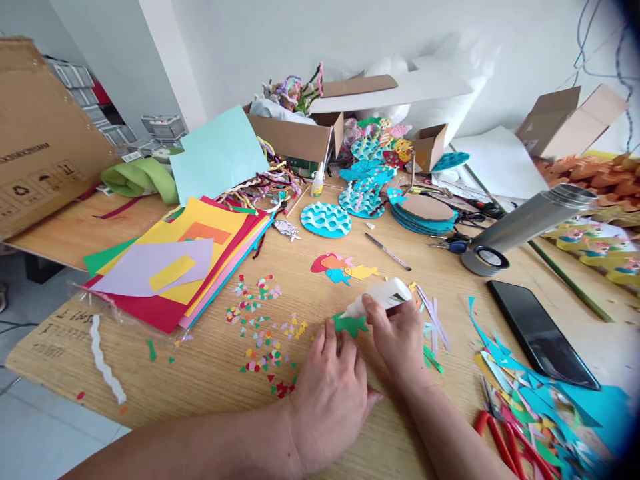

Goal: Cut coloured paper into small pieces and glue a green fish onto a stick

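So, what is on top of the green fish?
The left hand has fingers on the near edge of the fish; the white bottle has its tip over it, contact unclear. What the fingers cover is hidden.

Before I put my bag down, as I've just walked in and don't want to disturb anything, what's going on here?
Someone is at a wooden table with paper cutouts. Their right hand holds a white squeeze bottle tilted, its nozzle at a green paper fish; the left hand has its fingertips at that fish's edge. Just beyond lie more paper fish. Small paper shapes are scattered to the left, and red-handled scissors lie among scraps at right.
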A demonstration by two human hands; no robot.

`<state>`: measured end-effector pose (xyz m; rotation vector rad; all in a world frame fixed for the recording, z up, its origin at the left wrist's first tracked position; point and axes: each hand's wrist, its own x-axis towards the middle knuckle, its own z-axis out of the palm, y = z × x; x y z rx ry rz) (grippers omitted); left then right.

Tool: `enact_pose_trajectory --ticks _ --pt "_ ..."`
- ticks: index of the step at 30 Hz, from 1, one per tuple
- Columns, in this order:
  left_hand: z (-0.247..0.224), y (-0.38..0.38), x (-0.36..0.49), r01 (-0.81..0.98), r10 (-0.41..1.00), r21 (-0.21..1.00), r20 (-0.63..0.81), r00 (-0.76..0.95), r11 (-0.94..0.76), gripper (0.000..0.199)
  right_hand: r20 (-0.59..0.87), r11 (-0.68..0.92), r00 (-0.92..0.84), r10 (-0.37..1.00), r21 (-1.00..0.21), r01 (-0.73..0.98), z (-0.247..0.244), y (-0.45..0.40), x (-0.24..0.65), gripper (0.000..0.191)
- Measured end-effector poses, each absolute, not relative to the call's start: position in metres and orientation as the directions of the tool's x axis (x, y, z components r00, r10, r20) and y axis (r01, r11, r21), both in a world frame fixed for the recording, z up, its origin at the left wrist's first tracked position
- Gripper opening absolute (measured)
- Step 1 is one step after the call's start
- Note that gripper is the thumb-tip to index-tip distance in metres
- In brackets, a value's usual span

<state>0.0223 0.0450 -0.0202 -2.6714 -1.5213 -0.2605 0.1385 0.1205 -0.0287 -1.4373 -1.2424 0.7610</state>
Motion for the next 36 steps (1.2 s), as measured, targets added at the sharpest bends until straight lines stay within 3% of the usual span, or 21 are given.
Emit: enact_pose_trajectory --ticks 3,9,16,36 --pt "-0.02 0.045 0.022 0.859 0.851 0.048 0.17 0.496 -0.51 0.054 0.091 0.034 0.289 0.953 -0.98 0.195 -0.029 0.124 0.143 0.02" --pt "-0.02 0.044 0.024 0.861 0.852 0.028 0.162 0.497 -0.508 0.053 0.08 0.023 0.271 0.959 -0.979 0.205 -0.029 0.123 0.146 0.021" --pt "-0.023 0.044 0.024 0.859 0.847 0.006 0.175 0.502 -0.511 0.054 0.152 0.074 0.21 0.966 -0.937 0.341 -0.027 0.116 0.142 0.02" --pt "-0.025 0.042 0.023 0.854 0.84 0.002 0.183 0.511 -0.52 0.057 0.298 0.223 0.068 0.952 -0.828 0.515 -0.031 0.109 0.141 0.02"
